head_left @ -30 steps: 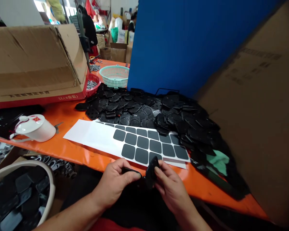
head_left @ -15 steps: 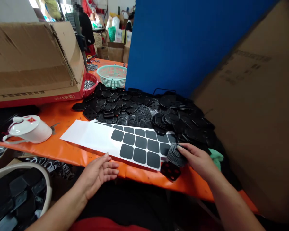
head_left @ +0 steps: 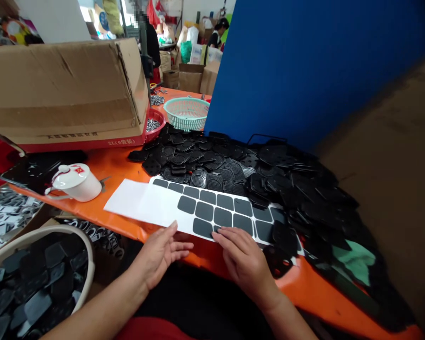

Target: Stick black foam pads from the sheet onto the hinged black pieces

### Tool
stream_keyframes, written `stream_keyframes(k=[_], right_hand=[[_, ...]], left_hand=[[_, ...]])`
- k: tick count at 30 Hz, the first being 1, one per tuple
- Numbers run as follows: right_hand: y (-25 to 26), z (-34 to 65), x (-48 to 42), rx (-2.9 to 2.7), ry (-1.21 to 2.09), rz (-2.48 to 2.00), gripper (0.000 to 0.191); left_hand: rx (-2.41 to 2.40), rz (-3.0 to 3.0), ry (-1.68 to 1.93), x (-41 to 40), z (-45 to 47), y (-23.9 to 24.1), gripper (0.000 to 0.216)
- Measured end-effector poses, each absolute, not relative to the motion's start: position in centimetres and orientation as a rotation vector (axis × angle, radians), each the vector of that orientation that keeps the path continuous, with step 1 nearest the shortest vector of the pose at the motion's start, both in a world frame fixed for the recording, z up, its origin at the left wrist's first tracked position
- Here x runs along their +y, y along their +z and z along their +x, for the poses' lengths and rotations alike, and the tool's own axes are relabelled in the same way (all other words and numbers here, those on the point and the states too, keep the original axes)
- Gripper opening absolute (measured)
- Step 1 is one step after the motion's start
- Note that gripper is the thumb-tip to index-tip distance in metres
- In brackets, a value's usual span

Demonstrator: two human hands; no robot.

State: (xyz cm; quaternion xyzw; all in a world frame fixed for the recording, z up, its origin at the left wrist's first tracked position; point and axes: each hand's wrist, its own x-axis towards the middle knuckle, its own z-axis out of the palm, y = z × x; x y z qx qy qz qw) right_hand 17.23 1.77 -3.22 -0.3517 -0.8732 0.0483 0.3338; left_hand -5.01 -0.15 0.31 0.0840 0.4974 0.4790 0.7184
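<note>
A white sheet of black rounded-square stickers (head_left: 223,216) lies along the table's front edge, on top of another such sheet. My right hand (head_left: 246,259) is over its near edge, fingers bent and close together at the edge of a black sticker (head_left: 217,229); the thumb is mostly hidden below. Just left of it, my left hand (head_left: 159,255) hangs at the near edge with fingers apart and nothing in them, its thumb beside the blank part of the sheet. Beyond my right hand, a black plastic pad (head_left: 285,238) rests at the sheets' right end, near a holed black piece (head_left: 278,264).
Behind the sheets spreads a heap of black pads (head_left: 230,156). A white lidded cup (head_left: 80,183) stands left. Further back are a cardboard box (head_left: 74,89), a mint basket (head_left: 186,113) and a blue panel (head_left: 286,61). A tub of black pieces (head_left: 90,255) sits lower left.
My right hand has let go of the black pad at the right and moved left to the stickers. My left hand stays open by the near edge. The view has turned slightly left.
</note>
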Motion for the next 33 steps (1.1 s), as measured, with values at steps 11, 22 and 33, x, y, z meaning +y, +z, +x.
stream_keyframes(k=[11, 22, 33], right_hand=[[-0.9, 14.6, 0.9, -2.151, 0.585, -0.857, 0.048], [-2.2, 13.7, 3.5, -2.172, 0.502, -0.705, 0.053], [-1.1, 14.9, 2.8, -2.129, 0.269, -0.678, 0.038]], left_hand=[[1.129, 0.277, 1.43, -0.2, -4.1, 1.7, 0.055], [1.031, 0.385, 1.22, -1.2, -2.8, 1.5, 0.046], [1.024, 0.24, 1.251, -1.2, -3.6, 2.2, 0.057]])
